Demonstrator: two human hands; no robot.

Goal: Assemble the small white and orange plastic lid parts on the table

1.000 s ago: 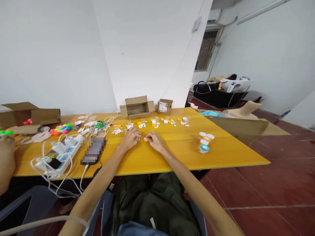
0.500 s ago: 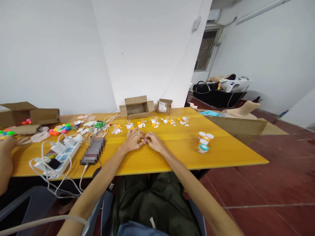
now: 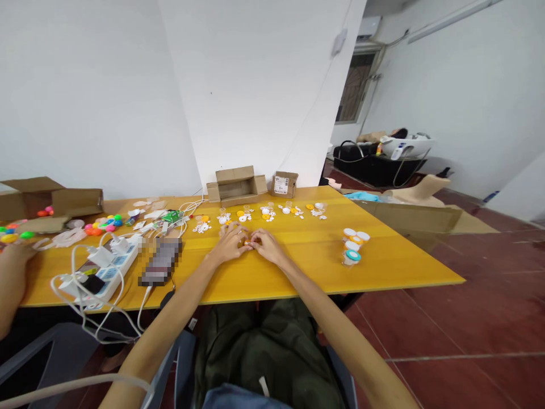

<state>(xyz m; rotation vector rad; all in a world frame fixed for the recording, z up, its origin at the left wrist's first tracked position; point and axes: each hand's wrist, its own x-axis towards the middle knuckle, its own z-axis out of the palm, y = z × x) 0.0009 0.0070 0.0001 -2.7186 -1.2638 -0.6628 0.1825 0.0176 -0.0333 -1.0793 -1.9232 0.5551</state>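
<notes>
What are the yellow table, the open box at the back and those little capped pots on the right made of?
The table looks like wood or laminate: faint grain, soft sheen. The open box is plain brown cardboard, matte, with folded flaps. The capped pots seem to be plastic, with smooth white, orange and teal lids; too small to be sure.

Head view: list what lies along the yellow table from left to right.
Colourful balls → white power strip → blurred phone → left hand → right hand → small capped jars.
</notes>
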